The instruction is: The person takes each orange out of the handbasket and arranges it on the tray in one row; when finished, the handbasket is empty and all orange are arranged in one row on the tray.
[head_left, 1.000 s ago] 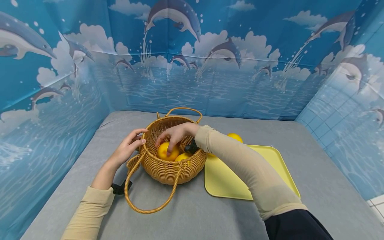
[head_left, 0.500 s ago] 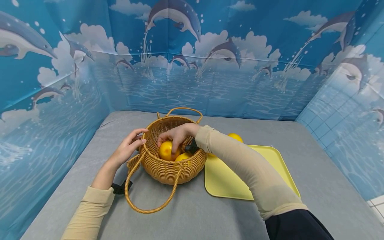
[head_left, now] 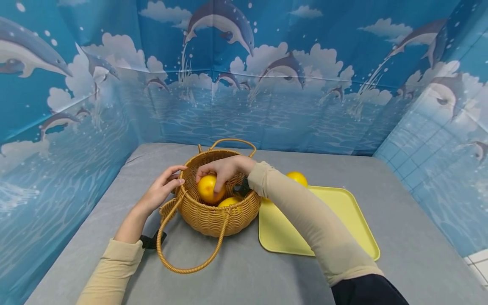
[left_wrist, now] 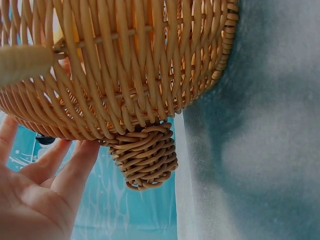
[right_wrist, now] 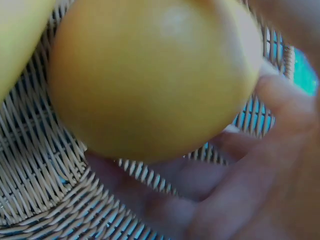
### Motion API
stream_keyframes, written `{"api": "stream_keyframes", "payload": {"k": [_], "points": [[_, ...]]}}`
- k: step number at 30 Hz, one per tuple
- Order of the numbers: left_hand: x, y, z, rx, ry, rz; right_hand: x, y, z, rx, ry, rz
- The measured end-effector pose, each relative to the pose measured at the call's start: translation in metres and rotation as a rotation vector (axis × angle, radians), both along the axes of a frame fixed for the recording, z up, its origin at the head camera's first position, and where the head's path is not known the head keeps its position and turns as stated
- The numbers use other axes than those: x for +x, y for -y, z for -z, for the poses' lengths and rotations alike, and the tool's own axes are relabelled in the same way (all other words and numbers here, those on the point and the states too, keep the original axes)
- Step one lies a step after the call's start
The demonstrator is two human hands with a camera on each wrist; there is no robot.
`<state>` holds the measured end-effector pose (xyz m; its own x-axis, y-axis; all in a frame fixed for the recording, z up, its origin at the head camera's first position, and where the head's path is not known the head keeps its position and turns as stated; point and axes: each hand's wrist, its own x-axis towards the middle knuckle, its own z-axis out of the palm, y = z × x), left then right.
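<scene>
A round wicker basket [head_left: 213, 220] with looped handles stands on the grey surface. Inside it, my right hand [head_left: 225, 169] grips an orange [head_left: 207, 186] from above; in the right wrist view, fingers [right_wrist: 195, 175] curl under the orange [right_wrist: 155, 80]. Beside that one lies a second yellow fruit [head_left: 230, 202], partly hidden by the basket wall. My left hand [head_left: 160, 188] touches the basket's left rim from outside, its fingers extended. From the left wrist view, fingertips [left_wrist: 82, 155] rest against the woven wall near a stubby wicker knob [left_wrist: 145, 160].
To the right lies a yellow tray [head_left: 343, 207], partly covered by my right forearm. Another orange fruit [head_left: 297, 178] is at the tray's back edge, with a bit of yellow showing beside the basket. A dolphin-print curtain [head_left: 244, 114] encloses the back and sides.
My right hand has firmed its hold on the orange, which has shifted slightly left and up inside the basket. The left hand stays at the rim. The head view has tilted slightly.
</scene>
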<state>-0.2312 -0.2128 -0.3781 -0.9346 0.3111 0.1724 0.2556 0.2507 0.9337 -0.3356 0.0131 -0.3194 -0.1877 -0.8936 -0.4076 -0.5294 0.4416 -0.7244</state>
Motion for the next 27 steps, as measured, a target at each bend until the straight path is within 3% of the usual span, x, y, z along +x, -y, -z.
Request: {"api": "stream_keyframes", "payload": {"k": [10, 19, 27], "points": [[0.001, -0.001, 0.0, 0.007, 0.011, 0.005, 0.006, -0.018, -0.03, -0.203, 0.001, 0.049], [0.001, -0.001, -0.001, 0.019, 0.009, 0.004, 0.02, -0.05, -0.064, -0.434, -0.078, 0.038], [0.001, -0.001, 0.0, 0.01, -0.002, -0.007, 0.033, -0.093, -0.065, -0.601, -0.099, 0.108]]}}
